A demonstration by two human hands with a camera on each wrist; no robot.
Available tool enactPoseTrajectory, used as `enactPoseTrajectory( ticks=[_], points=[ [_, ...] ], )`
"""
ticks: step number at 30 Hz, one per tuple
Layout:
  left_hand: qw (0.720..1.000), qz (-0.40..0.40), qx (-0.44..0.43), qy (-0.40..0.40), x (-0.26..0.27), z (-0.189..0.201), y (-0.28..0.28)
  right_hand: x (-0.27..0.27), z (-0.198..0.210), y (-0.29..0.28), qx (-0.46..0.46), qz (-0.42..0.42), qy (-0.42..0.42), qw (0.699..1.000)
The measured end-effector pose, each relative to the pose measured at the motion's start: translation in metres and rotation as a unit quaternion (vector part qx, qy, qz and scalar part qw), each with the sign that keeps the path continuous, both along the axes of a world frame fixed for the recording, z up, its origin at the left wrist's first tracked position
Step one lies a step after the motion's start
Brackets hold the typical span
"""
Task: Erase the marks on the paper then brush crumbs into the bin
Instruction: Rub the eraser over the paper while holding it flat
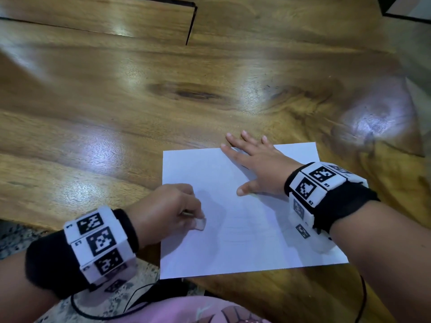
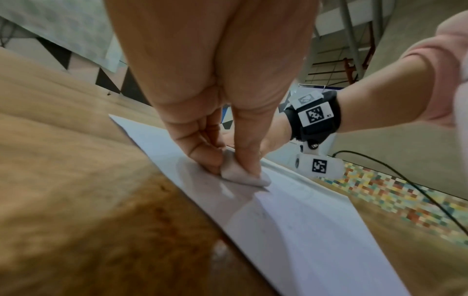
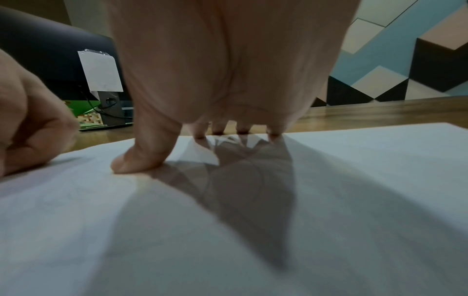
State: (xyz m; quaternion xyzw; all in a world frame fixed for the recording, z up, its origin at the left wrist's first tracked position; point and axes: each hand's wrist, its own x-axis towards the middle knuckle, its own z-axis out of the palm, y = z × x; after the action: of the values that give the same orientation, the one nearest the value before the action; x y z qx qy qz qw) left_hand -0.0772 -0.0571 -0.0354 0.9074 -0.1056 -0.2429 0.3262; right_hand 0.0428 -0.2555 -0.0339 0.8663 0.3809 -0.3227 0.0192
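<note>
A white sheet of paper [image 1: 245, 229] lies on the wooden table near its front edge, with only faint pencil traces on it. My left hand [image 1: 168, 210] pinches a white eraser [image 1: 200, 223] and presses it on the sheet's left part; the left wrist view shows the eraser [image 2: 243, 172] between thumb and fingers, touching the paper [image 2: 316, 230]. My right hand [image 1: 258, 164] lies flat with fingers spread on the sheet's far right part, holding it down. In the right wrist view its thumb and fingertips [image 3: 142, 164] press on the paper [image 3: 329, 200]. No bin is in view.
The wooden table [image 1: 140, 101] stretches far and left of the sheet. A black cable [image 1: 105, 311] hangs below the table's front edge over a speckled floor. A dark slot in the wood [image 1: 191, 24] runs at the far side.
</note>
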Motion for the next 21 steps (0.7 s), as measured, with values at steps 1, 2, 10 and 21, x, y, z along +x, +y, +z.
enactPoseTrajectory(
  ticks=[1, 2, 10, 21],
  points=[
    [1.0, -0.004, 0.001, -0.003, 0.002, 0.001, 0.0, 0.0, 0.0, 0.0, 0.001, -0.001, -0.001, 1.0],
    [1.0, -0.007, 0.0, -0.003, 0.002, 0.001, -0.001, -0.001, 0.0, 0.0, 0.002, -0.003, -0.002, 1.0],
    [0.999, 0.015, 0.014, -0.041, 0.025, 0.001, 0.006, -0.009, 0.006, -0.011, 0.011, -0.055, 0.002, 0.998],
    [0.999, -0.002, 0.043, -0.033, 0.041, 0.01, -0.009, -0.024, -0.004, -0.016, -0.033, -0.005, -0.024, 0.999]
  ],
)
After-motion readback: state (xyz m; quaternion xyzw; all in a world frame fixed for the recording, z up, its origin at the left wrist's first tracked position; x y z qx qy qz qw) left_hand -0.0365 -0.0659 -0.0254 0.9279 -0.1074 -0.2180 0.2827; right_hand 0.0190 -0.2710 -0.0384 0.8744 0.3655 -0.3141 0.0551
